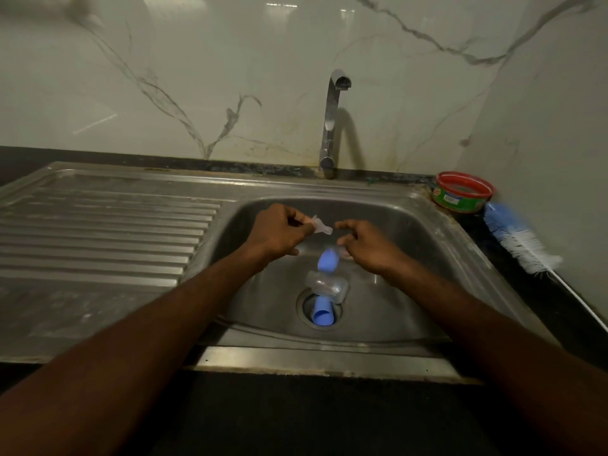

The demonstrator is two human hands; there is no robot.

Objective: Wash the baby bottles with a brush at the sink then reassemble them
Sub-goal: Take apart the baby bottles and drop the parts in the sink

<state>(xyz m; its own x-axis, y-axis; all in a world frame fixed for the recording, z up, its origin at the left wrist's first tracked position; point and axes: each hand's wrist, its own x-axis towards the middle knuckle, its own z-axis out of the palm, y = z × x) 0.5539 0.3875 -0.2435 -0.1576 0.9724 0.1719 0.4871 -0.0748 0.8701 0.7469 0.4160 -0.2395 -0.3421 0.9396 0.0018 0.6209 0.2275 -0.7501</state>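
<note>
My left hand (279, 232) pinches a clear silicone nipple (320, 227) above the steel sink basin (411, 245). My right hand (365, 245) hovers just right of the nipple with curled fingers, its forefinger at the nipple's tip; whether it grips anything is unclear. Below the hands a blue bottle part (327, 260) sits in the basin, with a pale piece beside it. A clear bottle body (327, 286) lies on its side near the drain. A blue cap (324, 314) lies over the drain. The bottle brush (519, 238), blue and white bristles, lies on the counter at right.
The tap (332, 126) stands behind the basin, with no water running. A ribbed draining board (98, 232) stretches to the left. A red-rimmed green tub (462, 192) sits at the back right corner, against the wall. A dark counter edge runs along the front.
</note>
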